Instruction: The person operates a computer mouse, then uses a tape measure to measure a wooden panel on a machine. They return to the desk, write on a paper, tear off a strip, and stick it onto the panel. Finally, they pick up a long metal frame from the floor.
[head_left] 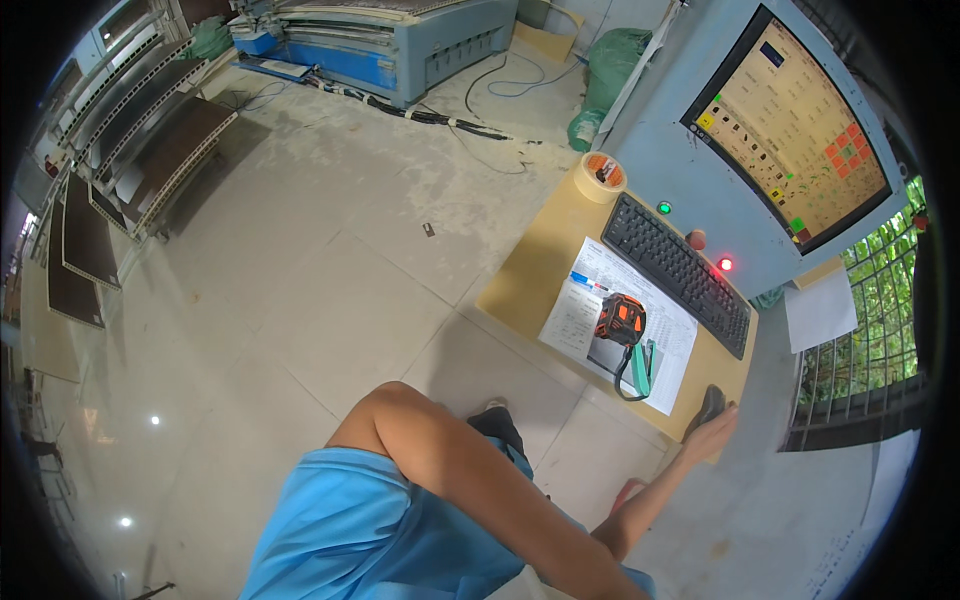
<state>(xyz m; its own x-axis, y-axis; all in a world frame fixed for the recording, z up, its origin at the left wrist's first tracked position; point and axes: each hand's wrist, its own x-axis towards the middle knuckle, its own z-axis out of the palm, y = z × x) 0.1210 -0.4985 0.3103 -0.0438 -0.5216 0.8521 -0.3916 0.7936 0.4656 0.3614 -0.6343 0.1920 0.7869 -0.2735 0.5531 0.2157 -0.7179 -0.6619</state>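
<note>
My right hand [712, 434] is at the near right corner of the wooden desk, its fingers around the back part of a black computer mouse [707, 408]. My left arm bends at the elbow and crosses in front of my blue shirt. Its hand is out of view past the lower edge. Left of the mouse, printed papers [672, 378] lie on the desk. On them are a black and orange tape measure [622, 318], a green stapler-like tool [642, 370] and a small written note [570, 320].
Behind the papers sits a black keyboard [675, 272], with a roll of tape [599, 178] at its far end. A lit screen [790, 130] stands over the desk in a blue cabinet. Sheet racks [140, 130] are at far left; a blue machine [400, 50] and floor cables [420, 115] lie beyond.
</note>
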